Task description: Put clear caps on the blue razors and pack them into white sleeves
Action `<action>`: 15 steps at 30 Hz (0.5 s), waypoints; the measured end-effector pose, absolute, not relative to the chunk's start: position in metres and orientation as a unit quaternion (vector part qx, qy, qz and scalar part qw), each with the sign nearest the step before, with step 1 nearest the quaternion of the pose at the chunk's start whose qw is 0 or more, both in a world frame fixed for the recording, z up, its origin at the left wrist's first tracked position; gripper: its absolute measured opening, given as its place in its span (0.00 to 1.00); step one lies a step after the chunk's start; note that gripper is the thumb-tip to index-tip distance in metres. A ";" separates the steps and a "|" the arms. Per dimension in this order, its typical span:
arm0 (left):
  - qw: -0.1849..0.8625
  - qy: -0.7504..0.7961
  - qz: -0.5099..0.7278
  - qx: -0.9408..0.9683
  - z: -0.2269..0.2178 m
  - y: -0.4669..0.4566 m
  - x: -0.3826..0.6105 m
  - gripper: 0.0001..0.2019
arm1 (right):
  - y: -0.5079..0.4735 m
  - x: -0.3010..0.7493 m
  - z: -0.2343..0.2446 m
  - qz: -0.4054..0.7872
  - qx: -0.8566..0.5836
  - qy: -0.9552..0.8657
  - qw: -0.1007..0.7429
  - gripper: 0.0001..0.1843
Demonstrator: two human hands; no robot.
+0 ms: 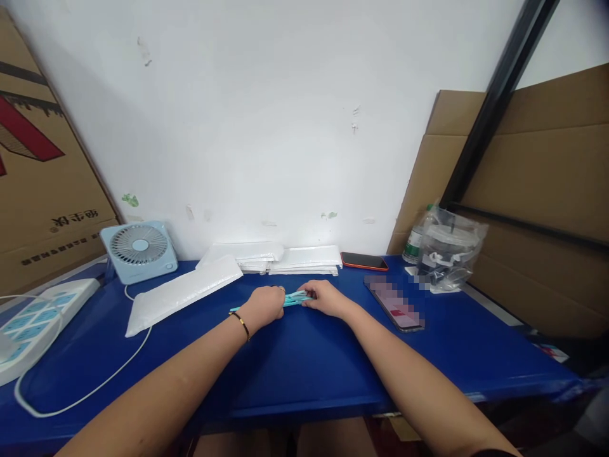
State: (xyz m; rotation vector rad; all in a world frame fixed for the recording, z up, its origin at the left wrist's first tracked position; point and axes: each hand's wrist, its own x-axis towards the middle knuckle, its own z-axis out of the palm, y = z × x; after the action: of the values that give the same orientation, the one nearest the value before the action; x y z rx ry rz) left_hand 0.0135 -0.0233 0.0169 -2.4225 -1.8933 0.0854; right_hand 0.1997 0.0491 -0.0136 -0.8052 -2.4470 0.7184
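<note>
Lying beyond likely teal sticks (pixel 294 299) are white packets (pixel 304 256).

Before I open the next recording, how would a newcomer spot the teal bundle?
On the blue table, look in front of the white packets by the wall. There the left hand and right hand hold a slim teal bundle. Unlike the white packets, it is narrow, teal and held.

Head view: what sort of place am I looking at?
Likely a makeshift indoor workspace: a blue table holds piled white packets, a small fan and a power strip.
</note>
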 end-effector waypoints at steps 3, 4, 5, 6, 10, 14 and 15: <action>0.024 -0.618 0.009 -0.786 0.019 -0.023 0.013 0.13 | 0.047 0.205 -0.008 0.293 -0.277 -0.872 0.278 0.23; 0.023 -0.616 0.002 -0.787 0.020 -0.023 0.014 0.13 | 0.046 0.205 -0.002 0.298 -0.270 -0.863 0.305 0.26; 0.020 -0.614 -0.014 -0.789 0.021 -0.022 0.016 0.14 | 0.043 0.205 0.005 0.298 -0.262 -0.854 0.336 0.27; 0.012 -0.612 -0.043 -0.789 0.023 -0.020 0.018 0.13 | 0.040 0.203 0.015 0.288 -0.258 -0.844 0.371 0.26; -0.056 -0.588 -0.295 -0.751 0.028 -0.014 0.034 0.11 | 0.022 0.185 0.066 0.188 -0.255 -0.796 0.516 0.11; -0.101 -0.537 -0.517 -0.659 0.023 -0.013 0.051 0.14 | 0.003 0.161 0.104 0.084 -0.230 -0.838 0.487 0.06; -0.120 -0.530 -0.544 -0.639 0.019 -0.014 0.053 0.14 | 0.000 0.156 0.106 0.067 -0.235 -0.851 0.464 0.06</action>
State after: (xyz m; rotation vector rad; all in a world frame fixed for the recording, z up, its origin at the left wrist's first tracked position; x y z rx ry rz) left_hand 0.0529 -0.0141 0.0195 -2.1773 -1.8046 -1.8534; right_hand 0.1563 -0.0004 0.1064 -0.5763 -2.0914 0.1637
